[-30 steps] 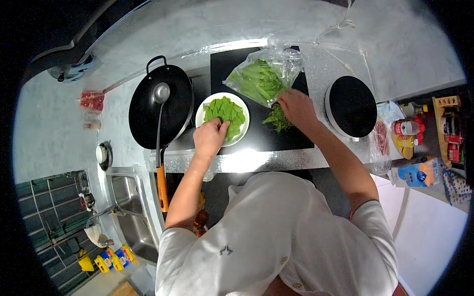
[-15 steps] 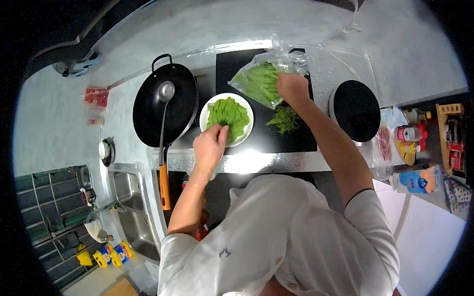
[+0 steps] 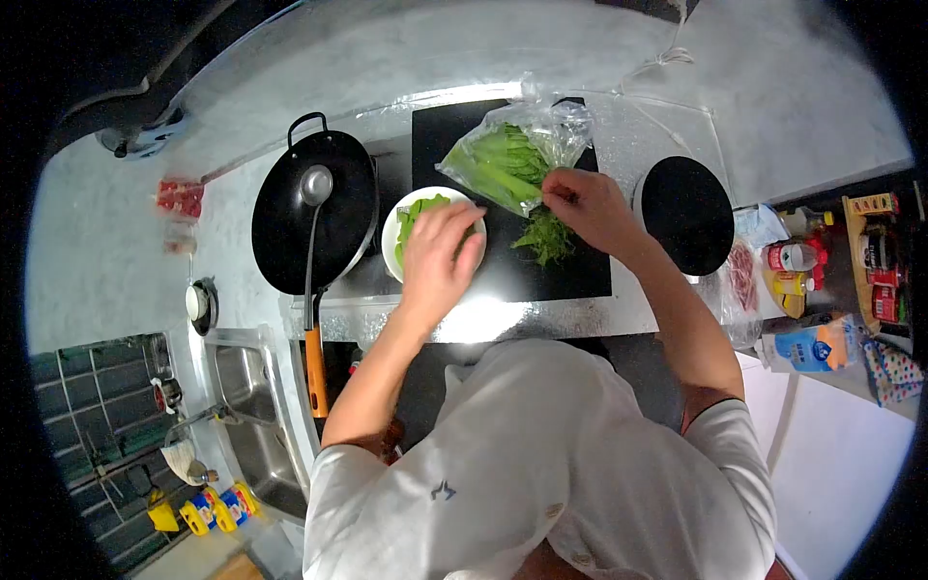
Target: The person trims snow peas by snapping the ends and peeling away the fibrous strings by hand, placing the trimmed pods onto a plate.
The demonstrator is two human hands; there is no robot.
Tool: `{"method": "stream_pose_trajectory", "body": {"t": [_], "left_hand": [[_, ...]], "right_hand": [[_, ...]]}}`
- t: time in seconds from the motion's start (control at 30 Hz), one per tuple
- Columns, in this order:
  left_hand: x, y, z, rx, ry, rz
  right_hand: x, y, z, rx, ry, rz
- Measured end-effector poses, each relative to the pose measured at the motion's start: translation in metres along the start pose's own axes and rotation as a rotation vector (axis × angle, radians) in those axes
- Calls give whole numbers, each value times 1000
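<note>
The left hand (image 3: pixel 445 253) is over the right part of a white plate (image 3: pixel 390 237), its fingers spread and the thumb standing apart from them, and it hides part of the flat green pieces (image 3: pixel 422 207) lying on the plate. The right hand (image 3: pixel 592 208) is at the lower right edge of a clear plastic bag (image 3: pixel 568 120) filled with long green pods (image 3: pixel 510 158), its thumb and forefinger close together; whether they pinch anything cannot be told. The two hands are apart from each other. Just below the bag, near the right hand, a small heap of green trimmings (image 3: pixel 545 242) lies on a black glass panel (image 3: pixel 570 282) set in the table (image 3: pixel 570 315), whose front edge is silvery. To the left of the plate sits a black wok (image 3: pixel 275 208), with a metal ladle (image 3: pixel 315 182) resting in it, bowl inside and orange handle (image 3: pixel 316 372) reaching out over the table's front edge. To the right of the panel stands a round black-topped object (image 3: pixel 686 217); beside it are a clear bag of something reddish (image 3: pixel 742 275), several bottles (image 3: pixel 791 257) and a blue and orange packet (image 3: pixel 814 346)
</note>
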State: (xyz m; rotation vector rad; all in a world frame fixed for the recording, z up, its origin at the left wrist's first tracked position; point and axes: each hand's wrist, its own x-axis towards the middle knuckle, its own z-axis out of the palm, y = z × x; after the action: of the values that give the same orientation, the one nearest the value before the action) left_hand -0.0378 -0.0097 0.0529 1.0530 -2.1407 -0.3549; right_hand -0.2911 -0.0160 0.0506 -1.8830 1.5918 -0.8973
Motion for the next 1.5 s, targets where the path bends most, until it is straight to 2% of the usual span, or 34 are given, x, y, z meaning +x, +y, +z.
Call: {"method": "stream_pose_trajectory", "body": {"t": [0.07,0.1,0.17,0.23,0.5,0.57,0.63,0.67,0.7,0.77,0.83,0.9,0.93,0.97,1.07,1.2,1.27,1.3,1.37,1.5], "left_hand": [[25,20,0,14,25,76],[36,29,0,64,14,153],[43,27,2,114,1,235],[45,20,7,35,-210,211],[41,26,10,-59,-339,65],[37,26,10,-71,-376,19],[29,24,19,-579,-285,-346],[26,22,24,-718,-245,-382],[24,21,30,-717,-243,-380],[21,21,39,-1011,-59,-484],[22,20,42,-1056,-29,-499],[29,13,43,-1219,180,-644],[32,9,38,-1279,205,-756],[33,3,35,-1272,213,-758],[34,-10,27,-1504,277,-811],[39,2,30,-1562,332,-813],[41,8,34,-1557,351,-789],[42,10,36,-1552,377,-762],[42,9,40,-1552,374,-723],[41,16,41,-1529,385,-711]], "right_hand": [[-4,-13,-8,5,-129,-71],[-6,-18,-10,7,-130,-72],[-8,-25,-11,-22,-107,-241],[-10,-24,-10,-41,-94,-260],[-12,-26,-8,-93,-169,-209],[-13,-27,-4,-13,-60,-288],[-15,-36,3,72,17,-226],[-17,-41,8,157,93,-158],[-18,-45,12,156,93,-161],[-21,-49,22,355,173,30],[-25,-46,31,359,183,59],[-28,-48,32,371,190,84],[-33,-51,24,330,97,60],[-37,-50,18,289,4,33],[-52,-30,19,256,-111,73],[-49,-17,35,284,-128,195],[-43,-19,52,552,-86,177],[-39,-24,54,553,-83,179],[-33,-36,54,752,-114,312],[-28,-40,56,701,-154,310]]}}
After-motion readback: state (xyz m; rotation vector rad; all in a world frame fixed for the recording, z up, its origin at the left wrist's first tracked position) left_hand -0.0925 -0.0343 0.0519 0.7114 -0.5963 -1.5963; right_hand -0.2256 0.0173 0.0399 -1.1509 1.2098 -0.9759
